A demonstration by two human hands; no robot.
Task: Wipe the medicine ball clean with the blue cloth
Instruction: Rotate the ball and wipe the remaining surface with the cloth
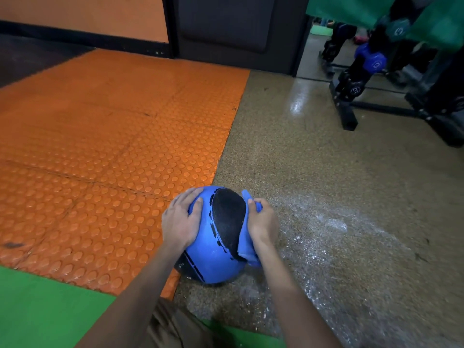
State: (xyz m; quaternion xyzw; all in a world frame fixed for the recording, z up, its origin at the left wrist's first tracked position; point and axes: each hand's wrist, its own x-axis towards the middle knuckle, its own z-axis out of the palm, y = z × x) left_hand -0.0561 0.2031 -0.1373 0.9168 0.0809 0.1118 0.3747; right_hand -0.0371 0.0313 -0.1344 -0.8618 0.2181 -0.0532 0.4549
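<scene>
Two mats fill the left side: an orange studded mat [100,136] and, nearer the person, a green mat [45,305]. At the orange mat's right edge the left hand [179,222] lies on the upper left side of the medicine ball [213,257]; its fingers are spread and nearly straight, following the ball's curve, with the thumb resting on the blue face and nothing gripped. The ball, blue with a black panel on top, sits low in the middle of the view on the speckled floor [326,197], just beside the orange mat and between both hands. Against its right side hangs the blue cloth [247,249], draped down along the edge of the black panel. The right hand [263,223] holds that cloth to the ball; its fingers are curled round a bunched fold that sticks out above the knuckles. Pale, dusty smears mark the floor to the right. At the far upper right stands a dark rack [349,114] with a blue dumbbell [371,59] on it.
</scene>
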